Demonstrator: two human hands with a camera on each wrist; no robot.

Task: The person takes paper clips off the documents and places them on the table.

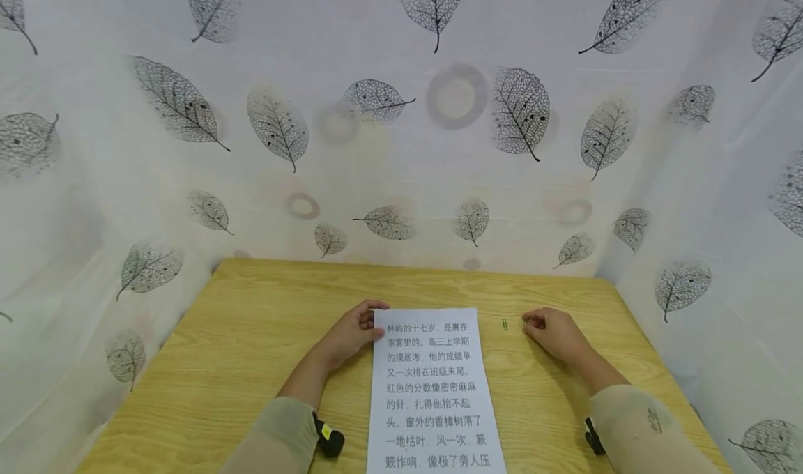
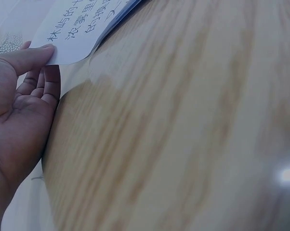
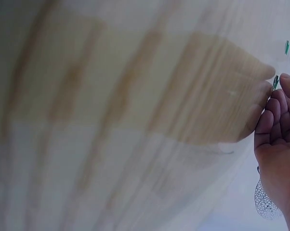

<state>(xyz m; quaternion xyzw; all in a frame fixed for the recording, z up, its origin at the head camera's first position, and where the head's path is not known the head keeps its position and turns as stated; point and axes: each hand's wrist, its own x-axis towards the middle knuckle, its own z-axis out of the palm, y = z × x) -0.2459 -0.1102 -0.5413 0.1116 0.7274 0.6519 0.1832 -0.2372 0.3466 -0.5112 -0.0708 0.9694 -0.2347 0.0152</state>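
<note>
A long sheet of white paper (image 1: 433, 390) printed with Chinese text lies on the table in front of me. At its upper left corner my left hand (image 1: 351, 331) pinches the edge between thumb and fingers; in the left wrist view that corner of the paper (image 2: 68, 48) is lifted off the wood. To the right of the sheet, my right hand (image 1: 557, 331) pinches a small green paper clip (image 3: 275, 82) between thumb and fingertips. A second green paper clip (image 1: 505, 325) lies on the table between the sheet and my right hand.
The wood-grain table (image 1: 263, 300) reaches back to a white curtain (image 1: 389, 167) printed with dark leaf skeletons, which also closes in both sides. Black wrist cameras sit at both wrists; the left one (image 1: 330, 440) is beside the sheet's left edge.
</note>
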